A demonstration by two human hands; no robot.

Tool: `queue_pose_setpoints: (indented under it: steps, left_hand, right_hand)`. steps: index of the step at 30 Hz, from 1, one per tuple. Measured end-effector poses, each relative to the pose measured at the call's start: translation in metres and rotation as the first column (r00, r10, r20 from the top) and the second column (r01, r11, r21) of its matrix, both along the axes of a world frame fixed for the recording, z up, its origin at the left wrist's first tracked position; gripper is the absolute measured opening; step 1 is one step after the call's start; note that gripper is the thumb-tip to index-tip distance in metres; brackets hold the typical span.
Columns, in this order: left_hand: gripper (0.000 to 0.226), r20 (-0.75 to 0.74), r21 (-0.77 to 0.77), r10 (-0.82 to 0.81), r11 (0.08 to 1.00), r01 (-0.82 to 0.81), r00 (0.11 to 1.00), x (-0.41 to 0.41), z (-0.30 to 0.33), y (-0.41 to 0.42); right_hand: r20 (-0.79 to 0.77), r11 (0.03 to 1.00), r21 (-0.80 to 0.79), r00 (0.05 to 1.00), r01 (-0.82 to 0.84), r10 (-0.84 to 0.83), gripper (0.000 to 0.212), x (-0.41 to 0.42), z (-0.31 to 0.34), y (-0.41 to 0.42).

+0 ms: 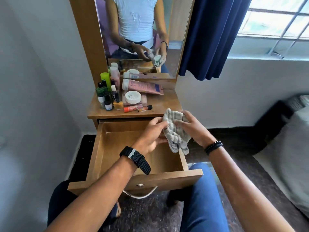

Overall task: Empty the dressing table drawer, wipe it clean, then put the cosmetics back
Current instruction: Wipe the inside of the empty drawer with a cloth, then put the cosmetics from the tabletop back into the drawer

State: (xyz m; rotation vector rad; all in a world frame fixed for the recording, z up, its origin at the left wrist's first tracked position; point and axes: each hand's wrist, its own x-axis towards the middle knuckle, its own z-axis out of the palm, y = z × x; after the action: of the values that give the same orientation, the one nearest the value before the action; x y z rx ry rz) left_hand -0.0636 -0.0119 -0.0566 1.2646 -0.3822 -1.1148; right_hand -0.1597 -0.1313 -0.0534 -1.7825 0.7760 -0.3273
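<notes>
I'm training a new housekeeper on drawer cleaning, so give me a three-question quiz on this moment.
1. True or false: the drawer is pulled out and no cosmetics show in it.
2. What do the left hand and right hand hold together? A) a sponge B) a striped cloth C) a bottle
3. Fill in: the cosmetics, such as the white jar and pink tube, sit on the ____ of the dressing table.

Key: 1 true; 2 B; 3 top.

Navy curtain [212,36] beside barred window [274,22], bed [289,148] at right.
</notes>
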Motion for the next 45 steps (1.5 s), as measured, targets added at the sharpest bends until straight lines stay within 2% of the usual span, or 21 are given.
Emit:
queue_pose_setpoints:
  steps: [5,7,9,12,14,16,18,21,23,25,28,30,32,34,36,37,39,45]
  left_hand:
    - [0.035,-0.150,-0.055,0.036,0.997,-0.045,0.988,0.006,-0.001,-0.018]
    - [0.046,-0.167,-0.086,0.067,0.993,-0.083,0.984,0.009,0.000,-0.025]
    - [0.054,-0.151,-0.129,0.058,0.989,-0.078,0.987,0.011,0.003,-0.031]
    - [0.044,-0.083,-0.153,-0.016,0.988,0.003,0.996,0.015,0.008,-0.042]
    - [0.033,-0.033,-0.121,-0.039,0.992,0.035,0.999,0.019,0.011,-0.051]
    - [0.022,0.069,-0.088,-0.029,0.995,0.035,0.997,0.026,0.010,-0.063]
    - [0.015,0.166,-0.084,-0.014,0.996,0.028,0.986,0.035,0.006,-0.077]
    - [0.031,0.330,-0.058,0.012,0.998,0.007,0.944,0.049,-0.001,-0.101]
    - [0.040,0.537,-0.003,0.035,0.999,-0.039,0.843,0.057,-0.005,-0.116]
    - [0.045,0.732,0.034,0.020,0.997,-0.066,0.681,0.066,-0.008,-0.131]
    - [0.044,0.902,0.161,-0.112,0.983,-0.085,0.417,0.077,-0.013,-0.146]
    - [0.039,0.954,0.236,-0.203,0.962,-0.134,0.221,0.080,-0.019,-0.147]
    - [0.040,0.962,0.273,-0.272,0.947,-0.167,0.032,0.082,-0.026,-0.145]
    - [0.036,0.943,0.289,-0.312,0.940,-0.183,-0.114,0.082,-0.029,-0.142]
    - [0.029,0.922,0.265,-0.316,0.937,-0.229,-0.224,0.083,-0.029,-0.140]
    - [0.027,0.914,0.246,-0.310,0.936,-0.251,-0.262,0.083,-0.027,-0.139]
    - [0.024,0.919,0.215,-0.289,0.938,-0.273,-0.269,0.082,-0.026,-0.137]
    - [0.025,0.981,0.131,-0.165,0.952,-0.277,-0.103,0.086,-0.034,-0.130]
  right_hand:
    - [-0.124,0.940,0.341,0.991,-0.010,0.055,0.060,-0.020,0.005,-0.022]
    - [-0.030,0.866,0.499,0.998,-0.029,0.051,0.071,-0.026,0.001,-0.028]
    - [0.136,0.825,0.561,0.991,-0.073,-0.005,0.075,-0.026,-0.003,-0.029]
    - [0.292,0.888,0.439,0.956,-0.139,0.006,0.074,-0.019,-0.003,-0.032]
    - [0.340,0.922,0.334,0.937,-0.197,0.077,0.058,-0.013,-0.001,-0.036]
    - [0.326,0.948,0.233,0.936,-0.216,0.133,0.045,-0.007,0.002,-0.046]
    - [0.281,0.968,0.174,0.951,-0.183,0.129,0.041,0.000,0.002,-0.059]
    - [0.176,0.992,0.073,0.980,-0.105,0.091,0.042,0.015,0.001,-0.081]
    - [0.115,0.998,-0.035,0.992,-0.051,0.054,0.047,0.028,0.001,-0.090]
    - [0.064,0.986,-0.166,0.998,-0.001,0.011,0.054,0.044,-0.001,-0.099]
    - [-0.110,0.955,-0.294,0.994,-0.031,-0.001,0.059,0.071,-0.012,-0.114]
    - [-0.267,0.943,-0.322,0.964,-0.086,-0.004,0.060,0.085,-0.022,-0.124]
    - [-0.344,0.936,-0.343,0.938,-0.079,-0.047,0.056,0.092,-0.027,-0.130]
    - [-0.317,0.926,-0.376,0.943,-0.030,-0.098,0.052,0.098,-0.027,-0.129]
    - [-0.283,0.920,-0.391,0.952,-0.005,-0.115,0.051,0.103,-0.028,-0.127]
    - [-0.272,0.919,-0.394,0.956,-0.006,-0.111,0.050,0.105,-0.029,-0.126]
    - [-0.264,0.915,-0.402,0.960,-0.024,-0.090,0.048,0.112,-0.029,-0.124]
    - [-0.356,0.911,-0.398,0.933,-0.108,-0.045,0.059,0.122,-0.027,-0.124]
